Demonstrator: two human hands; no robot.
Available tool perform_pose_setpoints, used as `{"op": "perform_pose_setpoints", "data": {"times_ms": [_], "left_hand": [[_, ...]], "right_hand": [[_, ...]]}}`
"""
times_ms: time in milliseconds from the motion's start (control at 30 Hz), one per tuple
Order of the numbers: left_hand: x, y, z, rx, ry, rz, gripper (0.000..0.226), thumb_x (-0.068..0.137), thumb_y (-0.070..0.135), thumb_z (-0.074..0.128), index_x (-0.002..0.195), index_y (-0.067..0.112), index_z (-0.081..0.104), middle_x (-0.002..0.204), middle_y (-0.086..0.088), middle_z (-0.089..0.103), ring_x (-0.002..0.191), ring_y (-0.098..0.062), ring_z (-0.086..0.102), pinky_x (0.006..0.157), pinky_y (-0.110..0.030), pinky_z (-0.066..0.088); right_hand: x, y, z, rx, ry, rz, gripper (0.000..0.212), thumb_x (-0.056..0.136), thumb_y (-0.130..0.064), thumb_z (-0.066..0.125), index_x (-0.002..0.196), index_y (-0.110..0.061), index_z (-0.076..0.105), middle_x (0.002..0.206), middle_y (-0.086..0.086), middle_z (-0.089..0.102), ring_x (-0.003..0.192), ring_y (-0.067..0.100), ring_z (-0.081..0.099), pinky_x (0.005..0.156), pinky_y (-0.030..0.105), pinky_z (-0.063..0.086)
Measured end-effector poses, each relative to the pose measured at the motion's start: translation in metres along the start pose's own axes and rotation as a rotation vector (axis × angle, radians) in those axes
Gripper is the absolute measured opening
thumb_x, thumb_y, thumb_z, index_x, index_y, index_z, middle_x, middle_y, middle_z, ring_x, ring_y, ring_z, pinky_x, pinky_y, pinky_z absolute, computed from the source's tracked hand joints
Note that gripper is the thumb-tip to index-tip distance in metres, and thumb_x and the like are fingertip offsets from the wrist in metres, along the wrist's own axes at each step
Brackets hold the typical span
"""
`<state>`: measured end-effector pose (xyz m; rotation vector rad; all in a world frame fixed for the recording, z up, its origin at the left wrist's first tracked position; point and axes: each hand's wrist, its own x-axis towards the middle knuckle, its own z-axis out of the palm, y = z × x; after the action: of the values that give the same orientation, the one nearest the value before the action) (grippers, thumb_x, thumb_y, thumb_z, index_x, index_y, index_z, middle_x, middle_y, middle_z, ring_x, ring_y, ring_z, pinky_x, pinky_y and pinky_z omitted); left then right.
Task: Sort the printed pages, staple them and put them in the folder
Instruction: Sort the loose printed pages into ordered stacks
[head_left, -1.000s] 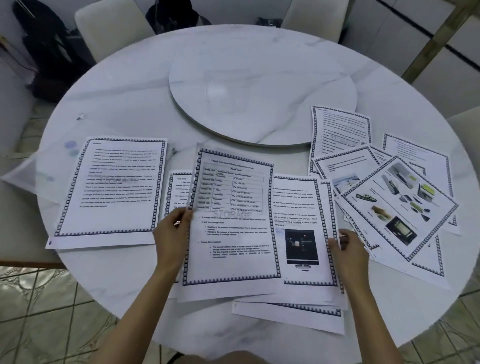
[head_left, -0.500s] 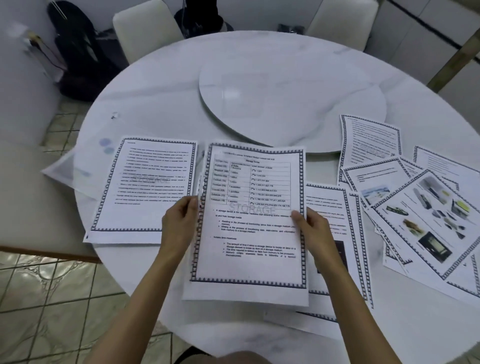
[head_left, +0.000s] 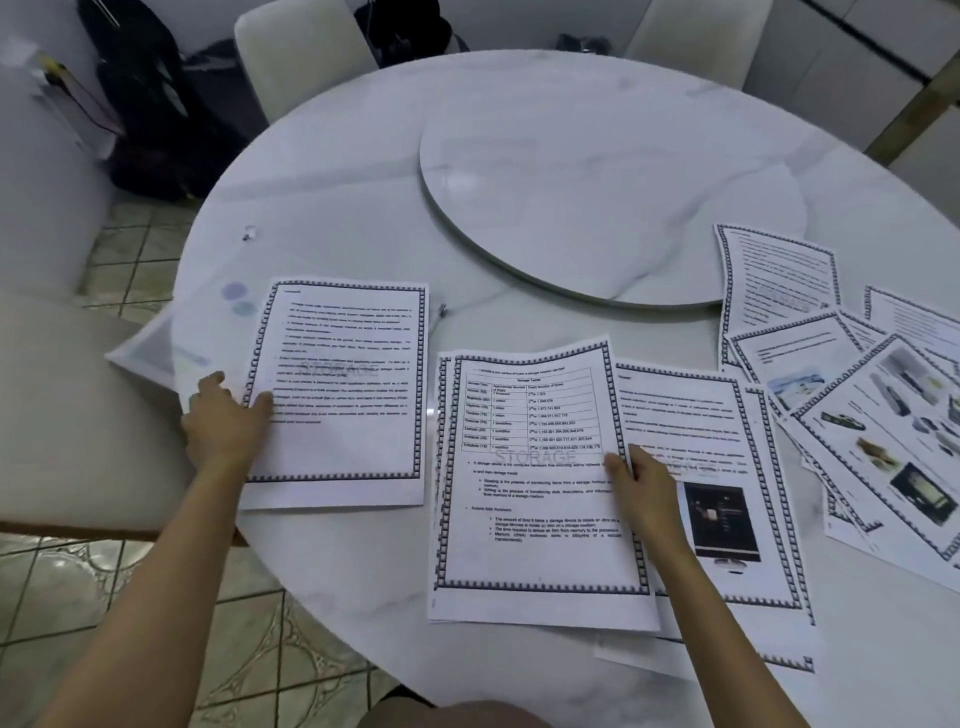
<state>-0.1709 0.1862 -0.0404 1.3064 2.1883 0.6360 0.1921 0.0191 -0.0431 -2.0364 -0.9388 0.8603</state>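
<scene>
Round white marble table (head_left: 337, 182), mid-sorting: left hand (head_left: 226, 421) pinches bordered text page (head_left: 343, 395) at left edge, right hand (head_left: 644, 483) pinches bordered table-printed page (head_left: 535, 483); stacking likely next.

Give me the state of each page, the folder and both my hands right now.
text page, flat on the table.
table page, top edge curled, overlapping the monitor page.
monitor page, flat, partly covered.
picture pages, fanned out, overlapping.
clear folder, flat at the table's left edge.
left hand, holds the text page's left edge, thumb on top.
right hand, pinches the table page's right edge.
</scene>
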Motion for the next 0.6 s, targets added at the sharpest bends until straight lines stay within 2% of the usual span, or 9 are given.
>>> {"op": "perform_pose_setpoints", "data": {"times_ms": [67, 133, 200, 267, 400, 533, 600], "left_hand": [[0.000, 0.002, 0.000, -0.019, 0.011, -0.023, 0.064, 0.084, 0.024, 0.064, 0.138, 0.005, 0.036, 0.131, -0.021, 0.049, 0.122, -0.039, 0.045, 0.099, -0.050, 0.039], [-0.001, 0.006, 0.000, -0.004, 0.008, -0.010, 0.054, 0.085, 0.022, 0.062, 0.132, 0.003, 0.044, 0.126, -0.023, 0.053, 0.117, -0.039, 0.049, 0.095, -0.047, 0.041], [-0.004, 0.009, 0.000, -0.010, 0.000, 0.064, 0.036, 0.087, 0.016, 0.057, 0.118, -0.001, 0.056, 0.116, -0.024, 0.060, 0.108, -0.040, 0.053, 0.089, -0.042, 0.042], [-0.008, 0.011, -0.002, -0.076, 0.023, 0.183, 0.027, 0.089, 0.011, 0.054, 0.111, -0.003, 0.059, 0.111, -0.023, 0.062, 0.105, -0.039, 0.055, 0.088, -0.040, 0.042], [-0.012, 0.011, -0.013, -0.224, 0.065, 0.279, 0.026, 0.090, 0.012, 0.053, 0.113, 0.002, 0.060, 0.112, -0.017, 0.063, 0.106, -0.032, 0.056, 0.090, -0.037, 0.042], [-0.012, 0.005, -0.031, -0.478, -0.009, 0.260, 0.024, 0.089, 0.015, 0.056, 0.111, 0.007, 0.060, 0.110, -0.011, 0.064, 0.104, -0.030, 0.059, 0.091, -0.041, 0.049], [-0.016, 0.007, -0.040, -0.586, -0.035, 0.268, 0.019, 0.090, 0.013, 0.055, 0.108, 0.009, 0.059, 0.100, -0.004, 0.065, 0.096, -0.023, 0.059, 0.082, -0.027, 0.052]], "right_hand": [[0.000, 0.002, 0.005, -0.006, 0.005, 0.009, 0.017, 0.096, -0.019, 0.046, 0.081, -0.016, 0.053, 0.072, -0.010, 0.052, 0.070, 0.008, 0.048, 0.057, 0.016, 0.032], [-0.001, 0.002, 0.007, -0.018, 0.015, 0.007, 0.015, 0.097, -0.019, 0.046, 0.085, -0.014, 0.054, 0.074, -0.009, 0.054, 0.071, 0.007, 0.049, 0.059, 0.017, 0.033], [-0.002, 0.001, 0.008, -0.019, 0.026, 0.003, 0.018, 0.097, -0.019, 0.046, 0.082, -0.014, 0.055, 0.074, -0.006, 0.055, 0.070, 0.007, 0.049, 0.058, 0.018, 0.034], [-0.002, 0.000, 0.008, -0.014, 0.031, 0.016, 0.022, 0.097, -0.019, 0.046, 0.077, -0.013, 0.054, 0.072, -0.003, 0.054, 0.067, 0.010, 0.048, 0.058, 0.021, 0.034], [0.003, 0.000, 0.005, -0.011, 0.042, 0.033, 0.031, 0.096, -0.023, 0.048, 0.079, 0.003, 0.051, 0.068, 0.007, 0.050, 0.064, 0.019, 0.043, 0.058, 0.029, 0.031], [0.009, -0.008, 0.004, 0.007, 0.058, 0.015, 0.033, 0.095, -0.024, 0.049, 0.069, -0.004, 0.041, 0.063, 0.008, 0.038, 0.062, 0.017, 0.034, 0.056, 0.030, 0.024], [0.013, -0.013, 0.005, 0.043, 0.056, 0.005, 0.035, 0.095, -0.024, 0.049, 0.077, 0.006, 0.047, 0.069, 0.016, 0.045, 0.066, 0.021, 0.040, 0.060, 0.030, 0.029]]}}
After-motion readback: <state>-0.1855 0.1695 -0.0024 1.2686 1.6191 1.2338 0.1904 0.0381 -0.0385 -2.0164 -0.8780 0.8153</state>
